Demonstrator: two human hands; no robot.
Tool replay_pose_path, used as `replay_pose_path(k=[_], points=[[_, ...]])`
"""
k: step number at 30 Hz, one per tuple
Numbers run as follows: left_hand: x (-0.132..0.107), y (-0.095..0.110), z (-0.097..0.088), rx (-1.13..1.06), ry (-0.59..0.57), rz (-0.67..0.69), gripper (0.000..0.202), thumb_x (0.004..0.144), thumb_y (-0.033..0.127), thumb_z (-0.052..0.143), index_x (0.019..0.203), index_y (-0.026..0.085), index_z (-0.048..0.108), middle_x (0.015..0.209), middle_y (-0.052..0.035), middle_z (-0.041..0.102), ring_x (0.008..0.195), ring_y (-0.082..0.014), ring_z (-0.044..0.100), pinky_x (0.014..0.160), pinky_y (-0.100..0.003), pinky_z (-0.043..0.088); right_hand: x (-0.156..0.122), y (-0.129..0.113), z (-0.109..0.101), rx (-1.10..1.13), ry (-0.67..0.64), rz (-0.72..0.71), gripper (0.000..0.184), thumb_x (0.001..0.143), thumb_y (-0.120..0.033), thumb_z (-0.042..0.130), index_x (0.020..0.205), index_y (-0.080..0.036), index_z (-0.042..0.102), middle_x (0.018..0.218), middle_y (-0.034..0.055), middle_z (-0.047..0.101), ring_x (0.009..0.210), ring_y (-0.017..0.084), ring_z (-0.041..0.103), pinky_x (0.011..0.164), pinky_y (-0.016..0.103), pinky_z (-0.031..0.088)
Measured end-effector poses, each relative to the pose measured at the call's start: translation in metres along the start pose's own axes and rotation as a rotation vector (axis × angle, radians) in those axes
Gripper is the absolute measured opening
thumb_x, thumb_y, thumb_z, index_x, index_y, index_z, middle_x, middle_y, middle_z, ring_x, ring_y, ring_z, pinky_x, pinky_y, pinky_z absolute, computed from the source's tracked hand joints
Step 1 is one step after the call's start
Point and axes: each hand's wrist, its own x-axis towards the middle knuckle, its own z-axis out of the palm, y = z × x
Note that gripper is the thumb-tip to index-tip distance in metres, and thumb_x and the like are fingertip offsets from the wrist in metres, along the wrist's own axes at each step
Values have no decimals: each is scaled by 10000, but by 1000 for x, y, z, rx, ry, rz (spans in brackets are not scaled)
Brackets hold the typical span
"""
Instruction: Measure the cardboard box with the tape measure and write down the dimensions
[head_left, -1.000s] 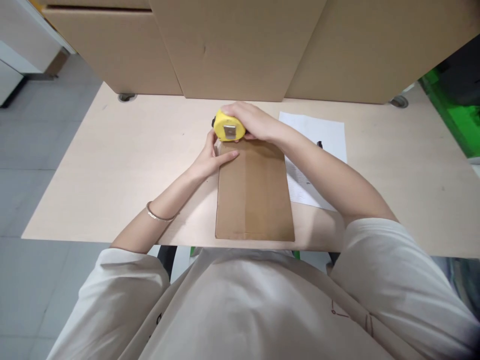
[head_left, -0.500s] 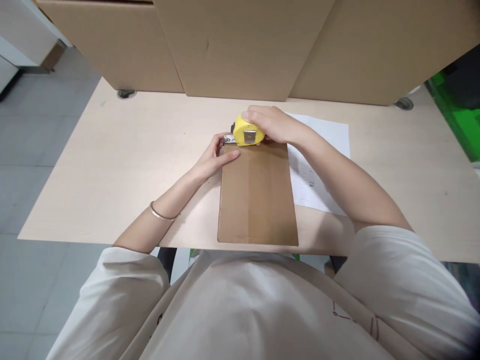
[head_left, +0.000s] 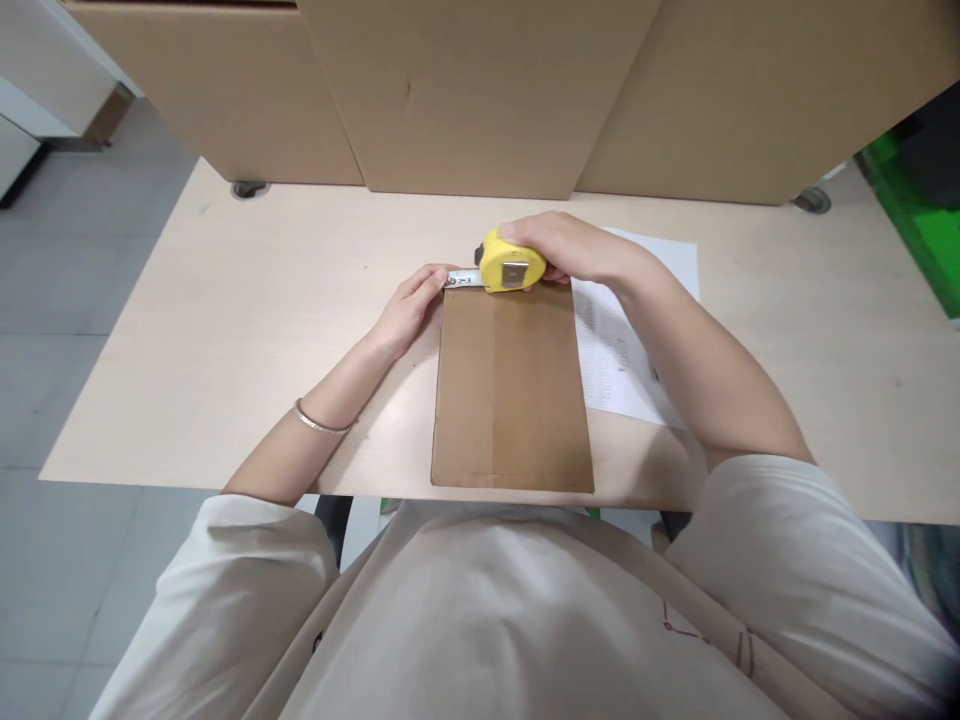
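Observation:
A yellow tape measure (head_left: 513, 262) is in my right hand (head_left: 559, 245), fingers wrapped round the right side of its case. From the case a short length of silver blade (head_left: 465, 279) runs left along the far edge of a flat brown cardboard box (head_left: 510, 390). My left hand (head_left: 412, 305) pinches the blade's end at the box's far left corner, thumb over it. Part of the box's far edge is hidden behind the case and my right fingers.
Large cardboard boxes (head_left: 472, 100) stand along the back of the pale table (head_left: 225, 330). A printed white sheet (head_left: 626, 370) lies partly under my right forearm, beside the flat box. Round cable holes (head_left: 249, 189) sit near the back corners.
The tape measure has moved right in my right hand, and more blade shows. My left thumb has left the box top and now presses on the blade's end.

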Motion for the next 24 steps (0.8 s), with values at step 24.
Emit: replay_pose_path(k=[24], points=[[-2, 9, 5, 11, 34, -18, 730, 883, 961, 971, 1195, 309, 874, 1320, -80, 900, 1386, -341, 784, 1377, -503, 565, -49, 95, -36, 191, 282, 55, 625, 1005, -917, 642, 850, -312, 665, 705, 59, 700, 559, 221, 480, 481, 400, 265]])
